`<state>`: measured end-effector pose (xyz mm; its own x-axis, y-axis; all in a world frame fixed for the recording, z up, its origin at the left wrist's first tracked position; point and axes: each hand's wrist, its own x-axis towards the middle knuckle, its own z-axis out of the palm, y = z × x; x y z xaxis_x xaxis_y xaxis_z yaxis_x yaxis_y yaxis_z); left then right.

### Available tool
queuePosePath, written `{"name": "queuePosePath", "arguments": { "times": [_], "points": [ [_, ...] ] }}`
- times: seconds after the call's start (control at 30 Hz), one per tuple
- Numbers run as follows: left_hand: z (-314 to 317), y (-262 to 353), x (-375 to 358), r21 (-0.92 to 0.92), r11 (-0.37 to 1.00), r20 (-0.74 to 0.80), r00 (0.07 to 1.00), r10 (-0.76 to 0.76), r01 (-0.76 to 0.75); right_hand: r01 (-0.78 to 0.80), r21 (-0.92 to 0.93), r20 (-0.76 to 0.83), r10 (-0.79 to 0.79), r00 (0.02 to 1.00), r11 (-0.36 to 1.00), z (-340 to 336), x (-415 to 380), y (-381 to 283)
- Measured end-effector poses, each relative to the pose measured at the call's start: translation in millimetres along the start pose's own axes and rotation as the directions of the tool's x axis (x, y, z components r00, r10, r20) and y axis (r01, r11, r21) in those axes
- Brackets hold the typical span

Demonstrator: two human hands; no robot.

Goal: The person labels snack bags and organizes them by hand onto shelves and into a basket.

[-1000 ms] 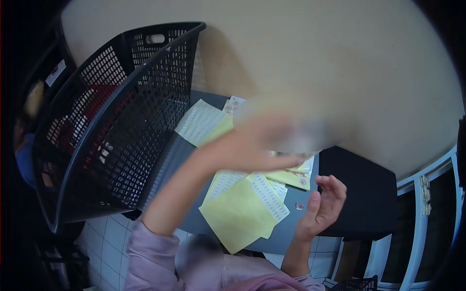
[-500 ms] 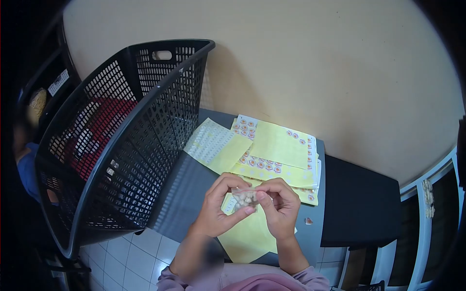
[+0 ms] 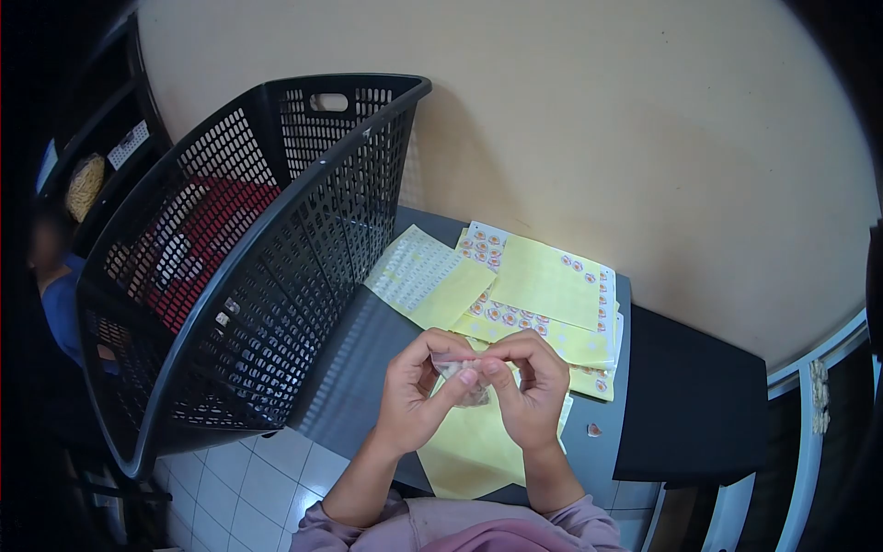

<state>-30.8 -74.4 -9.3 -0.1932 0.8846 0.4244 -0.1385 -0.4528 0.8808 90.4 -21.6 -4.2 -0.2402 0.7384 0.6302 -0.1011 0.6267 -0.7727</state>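
Between my two hands is a small clear zip bag (image 3: 475,396) with whitish pieces inside. My left hand (image 3: 411,394) pinches its upper left part between thumb and fingers. My right hand (image 3: 531,386) pinches the upper right part, thumb close to the left thumb. Fingers cover much of the bag's top edge. Below the hands lies a yellow sheet (image 3: 469,451). Just beyond them are more yellow sheets (image 3: 543,281) and white sheets with rows of round orange and pink stickers (image 3: 515,317). A single loose sticker (image 3: 594,430) lies right of my right hand.
A tall black plastic basket (image 3: 322,166) with red cloth (image 3: 216,221) inside stands at the left of the grey table (image 3: 336,368). A black surface (image 3: 690,396) adjoins on the right. A wall rises behind. Another person's blue sleeve (image 3: 63,308) shows at far left.
My thumbs and fingers have drawn closer together along the bag's top, covering more of it. The whole view has shifted slightly, so the scene sits further right.
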Motion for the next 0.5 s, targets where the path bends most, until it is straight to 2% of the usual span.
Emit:
{"name": "queuePosePath", "arguments": {
  "times": [0.07, 0.2, 0.27, 0.4, 0.5],
  "points": [
    [2.6, 0.1, -0.5, -0.071, 0.995, -0.05, 0.996, -0.075, 0.071, -0.171, 0.223, 0.045, 0.165, 0.985, 0.96, 0.0, -0.1, 1.4],
    [1.2, -5.9, 1.7, -0.055, 0.998, -0.09, 0.996, 0.0, -0.005, -0.085, 0.209, 0.093, 0.067, 0.993, 0.974, 0.7, 3.0, 0.3],
    [1.9, -7.1, 1.0, 0.004, 1.0, -0.123, 0.992, 0.018, -0.018, -0.046, 0.082, 0.122, 0.036, 0.992, 0.996, 0.9, 2.2, -0.4],
    [1.7, -7.3, -2.7, 0.023, 1.0, -0.142, 0.99, 0.01, -0.007, -0.118, 0.106, 0.152, 0.101, 0.983, 0.987, 1.0, -0.1, 5.6],
    [1.1, -9.2, -7.4, -0.032, 0.999, -0.127, 0.991, -0.039, 0.035, -0.18, 0.131, 0.197, 0.152, 0.968, 0.975, 2.3, -1.0, 5.5]
  ]
}}
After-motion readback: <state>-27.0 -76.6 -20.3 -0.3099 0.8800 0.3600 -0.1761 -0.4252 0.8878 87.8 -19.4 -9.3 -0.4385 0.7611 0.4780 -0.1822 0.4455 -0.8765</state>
